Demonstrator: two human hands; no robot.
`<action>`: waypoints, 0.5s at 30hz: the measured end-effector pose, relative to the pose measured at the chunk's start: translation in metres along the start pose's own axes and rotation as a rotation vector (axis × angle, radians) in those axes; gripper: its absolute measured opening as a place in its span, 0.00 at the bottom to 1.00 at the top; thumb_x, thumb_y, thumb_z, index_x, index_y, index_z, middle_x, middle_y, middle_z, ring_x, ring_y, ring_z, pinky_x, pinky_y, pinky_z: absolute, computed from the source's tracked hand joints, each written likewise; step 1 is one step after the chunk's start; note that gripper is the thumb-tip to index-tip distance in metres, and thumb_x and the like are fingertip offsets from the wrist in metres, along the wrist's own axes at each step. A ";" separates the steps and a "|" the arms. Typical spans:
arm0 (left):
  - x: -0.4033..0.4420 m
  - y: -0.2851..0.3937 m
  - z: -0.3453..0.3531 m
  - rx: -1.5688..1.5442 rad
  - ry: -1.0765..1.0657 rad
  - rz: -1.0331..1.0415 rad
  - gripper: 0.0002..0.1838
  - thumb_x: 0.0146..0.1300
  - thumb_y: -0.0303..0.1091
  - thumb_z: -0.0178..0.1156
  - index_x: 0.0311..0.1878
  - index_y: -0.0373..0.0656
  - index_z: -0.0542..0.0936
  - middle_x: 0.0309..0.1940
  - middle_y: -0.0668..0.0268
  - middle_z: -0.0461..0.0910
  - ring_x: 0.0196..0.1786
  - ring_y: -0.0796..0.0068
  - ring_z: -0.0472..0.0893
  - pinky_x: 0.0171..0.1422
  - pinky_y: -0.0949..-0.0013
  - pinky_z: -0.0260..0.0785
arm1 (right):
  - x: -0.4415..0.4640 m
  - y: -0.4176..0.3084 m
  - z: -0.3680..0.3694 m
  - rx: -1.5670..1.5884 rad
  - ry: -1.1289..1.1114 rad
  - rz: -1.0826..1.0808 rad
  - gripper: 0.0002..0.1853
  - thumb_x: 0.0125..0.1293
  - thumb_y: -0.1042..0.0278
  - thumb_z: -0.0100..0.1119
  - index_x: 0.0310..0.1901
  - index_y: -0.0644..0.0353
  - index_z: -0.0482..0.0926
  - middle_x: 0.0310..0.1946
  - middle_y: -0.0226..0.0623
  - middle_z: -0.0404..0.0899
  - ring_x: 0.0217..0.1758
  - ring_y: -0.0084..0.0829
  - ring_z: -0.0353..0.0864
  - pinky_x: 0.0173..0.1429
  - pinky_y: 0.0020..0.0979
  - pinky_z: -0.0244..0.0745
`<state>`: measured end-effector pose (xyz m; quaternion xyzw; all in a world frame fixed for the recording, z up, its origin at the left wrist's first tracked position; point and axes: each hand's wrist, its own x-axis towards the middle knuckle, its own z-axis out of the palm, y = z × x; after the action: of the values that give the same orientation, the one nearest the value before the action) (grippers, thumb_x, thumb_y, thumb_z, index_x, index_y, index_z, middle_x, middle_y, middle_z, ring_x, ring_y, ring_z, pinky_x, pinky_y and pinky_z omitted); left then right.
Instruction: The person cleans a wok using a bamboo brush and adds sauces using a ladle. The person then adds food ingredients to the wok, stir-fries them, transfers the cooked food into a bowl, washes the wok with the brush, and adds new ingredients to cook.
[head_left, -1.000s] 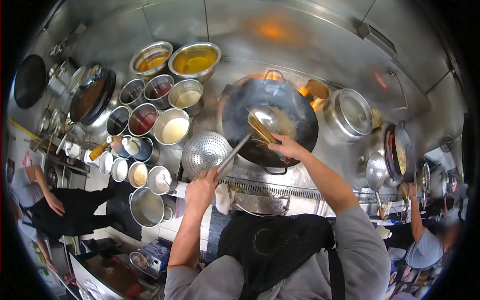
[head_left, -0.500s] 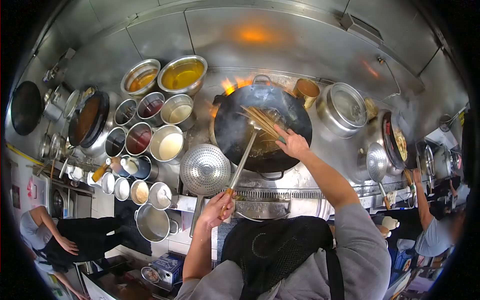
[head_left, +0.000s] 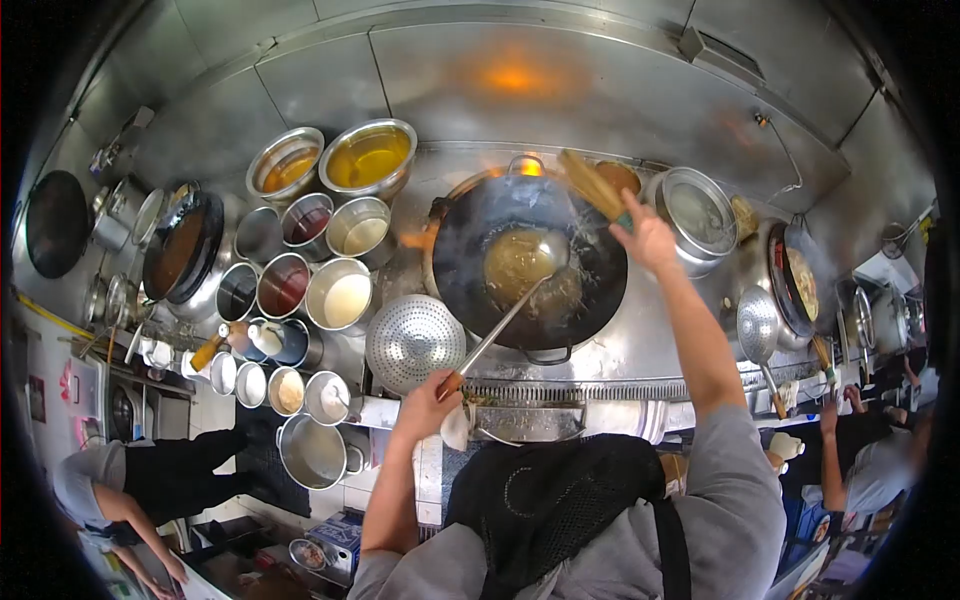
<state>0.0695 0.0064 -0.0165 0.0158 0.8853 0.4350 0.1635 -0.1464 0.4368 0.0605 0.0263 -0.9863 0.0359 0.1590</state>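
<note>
The wok looks matt metal, the ladle glossy metal, its handle wood.

The left hand is gripping a ladle that is reaching into a wok; the right hand is holding a blurred brush near the wok's far right rim.

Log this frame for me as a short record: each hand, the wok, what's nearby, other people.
Left hand: the left hand grips the handle of a ladle
Right hand: the right hand holds a bamboo wok brush, blurred, near the wok's far right rim
Wok: the wok has cloudy liquid at its centre, around the ladle's head
Nearby: perforated strainer left of the wok
Other people: one at far left, others at far right
</note>
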 end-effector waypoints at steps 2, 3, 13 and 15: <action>0.009 -0.033 0.011 -0.224 0.003 0.079 0.28 0.62 0.42 0.68 0.62 0.41 0.74 0.48 0.47 0.82 0.52 0.49 0.83 0.55 0.58 0.74 | 0.012 0.007 -0.034 0.160 0.205 -0.059 0.37 0.63 0.50 0.66 0.72 0.48 0.64 0.51 0.51 0.80 0.50 0.51 0.82 0.54 0.47 0.78; 0.010 -0.031 0.014 -0.094 0.009 0.088 0.28 0.61 0.45 0.68 0.60 0.41 0.75 0.47 0.48 0.83 0.50 0.49 0.83 0.53 0.56 0.74 | 0.014 0.004 -0.062 0.203 0.278 -0.065 0.36 0.63 0.52 0.67 0.71 0.50 0.67 0.51 0.51 0.80 0.51 0.51 0.82 0.55 0.46 0.77; -0.012 -0.024 0.037 -1.348 -0.544 -0.038 0.19 0.75 0.40 0.55 0.61 0.40 0.71 0.22 0.74 0.62 0.19 0.85 0.61 0.21 0.79 0.52 | -0.018 0.031 -0.073 -0.242 -0.422 -0.116 0.36 0.56 0.57 0.70 0.69 0.44 0.70 0.53 0.51 0.80 0.53 0.49 0.82 0.58 0.47 0.77; -0.018 -0.024 0.035 -1.425 -0.574 -0.056 0.19 0.75 0.41 0.55 0.61 0.40 0.71 0.23 0.74 0.62 0.19 0.85 0.60 0.20 0.79 0.52 | -0.023 0.039 -0.075 -0.293 -0.497 -0.183 0.36 0.55 0.56 0.71 0.67 0.47 0.72 0.54 0.53 0.80 0.51 0.49 0.83 0.55 0.47 0.78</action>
<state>0.0995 0.0159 -0.0500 -0.0034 0.3141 0.8750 0.3685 -0.1033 0.4820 0.1214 0.0998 -0.9832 -0.1286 -0.0827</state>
